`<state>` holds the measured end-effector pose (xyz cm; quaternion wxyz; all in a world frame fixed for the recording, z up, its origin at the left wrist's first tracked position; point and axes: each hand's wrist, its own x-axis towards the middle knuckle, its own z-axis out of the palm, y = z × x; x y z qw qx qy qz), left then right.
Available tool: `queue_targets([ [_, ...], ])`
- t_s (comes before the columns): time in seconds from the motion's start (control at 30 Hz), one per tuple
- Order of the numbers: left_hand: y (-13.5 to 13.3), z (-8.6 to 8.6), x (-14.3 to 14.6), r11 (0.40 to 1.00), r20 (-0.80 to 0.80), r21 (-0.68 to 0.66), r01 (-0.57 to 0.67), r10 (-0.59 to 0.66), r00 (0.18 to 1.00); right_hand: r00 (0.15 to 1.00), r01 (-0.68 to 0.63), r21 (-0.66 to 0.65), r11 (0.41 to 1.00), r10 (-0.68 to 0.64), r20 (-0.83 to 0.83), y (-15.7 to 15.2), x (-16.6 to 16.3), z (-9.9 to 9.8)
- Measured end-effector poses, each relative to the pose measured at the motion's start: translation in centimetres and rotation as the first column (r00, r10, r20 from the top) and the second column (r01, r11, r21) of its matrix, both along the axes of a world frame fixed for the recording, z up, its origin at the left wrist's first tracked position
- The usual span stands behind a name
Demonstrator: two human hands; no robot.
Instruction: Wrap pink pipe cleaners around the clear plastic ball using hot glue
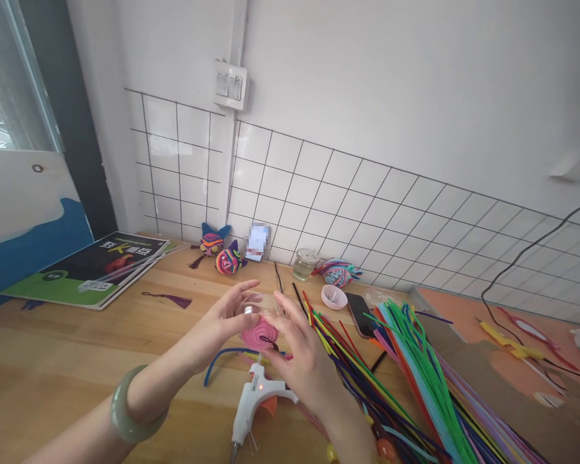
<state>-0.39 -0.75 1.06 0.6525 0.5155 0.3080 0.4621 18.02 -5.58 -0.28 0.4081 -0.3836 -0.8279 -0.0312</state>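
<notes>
My left hand [225, 321] and my right hand [297, 351] are raised together above the wooden table [77, 361]. Between their fingers they hold a clear plastic ball [261, 316] partly wrapped in a pink pipe-cleaner coil [257, 336]. A jade-green bangle [128, 406] sits on my left wrist. Below the hands lies a white glue gun [251, 403], and a blue pipe cleaner [222, 357] curves beside it. A large sheaf of coloured pipe cleaners [406, 380] spreads out to the right.
Two woven colourful cat-like figures [222, 251] stand by the tiled wall, with a glass jar [305, 263], a yarn-like bundle [341, 272], a pink dish [334, 296] and a phone [360, 312]. A green and black book [91, 267] lies left. A purple tassel [169, 298] lies nearby.
</notes>
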Motion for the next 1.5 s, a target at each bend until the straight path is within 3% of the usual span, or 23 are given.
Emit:
queue_targets([
  [0.5, -0.6, 0.5, 0.0, 0.997, -0.049, 0.082, 0.0, 0.004, 0.999, 0.999, 0.005, 0.047, 0.999, -0.003, -0.053, -0.2, 0.0, 0.1],
  [1.07, -1.4, 1.3, 0.4, 1.0, 0.006, -0.012, -0.018, 0.018, 1.0, 1.0, 0.003, 0.073, 0.997, -0.003, 0.004, -0.5, -0.4, 0.5],
  [1.27, -1.2, 1.1, 0.3, 1.0, 0.013, -0.01, -0.018, 0.018, 1.0, 0.998, 0.008, 0.058, 0.998, -0.004, -0.057, -0.4, -0.5, 0.4],
  [1.5, -1.2, 1.0, 0.2, 1.0, 0.023, -0.023, -0.007, 0.007, 1.0, 1.0, 0.021, 0.053, 0.998, -0.02, -0.011, -0.4, -0.4, 0.5],
])
